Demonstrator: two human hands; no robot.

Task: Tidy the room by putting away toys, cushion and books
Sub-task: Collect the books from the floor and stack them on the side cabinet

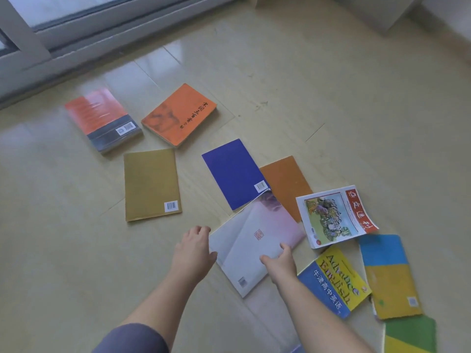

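Observation:
Several books lie scattered flat on the tiled floor. A pale pink-white book [254, 240] lies in front of me, one corner over a blue book [234, 174]. My right hand [279, 261] rests on its near right part, thumb on the cover, fingers curled at its edge. My left hand [195, 248] touches its left edge with fingers bent; whether it grips is unclear. Around it lie an olive book [150, 184], an orange book [178, 114], a red-grey book [102, 118], a brown book [285, 184], a magazine [336, 216] and a yellow-blue English textbook [334, 284].
More books, a blue-yellow one [390, 276] and a green-yellow one [410, 337], lie at the lower right. A sliding glass door frame [76, 39] runs along the far left. White furniture [382, 14] stands at the top right. Bare floor tiles [51, 225] spread to the left.

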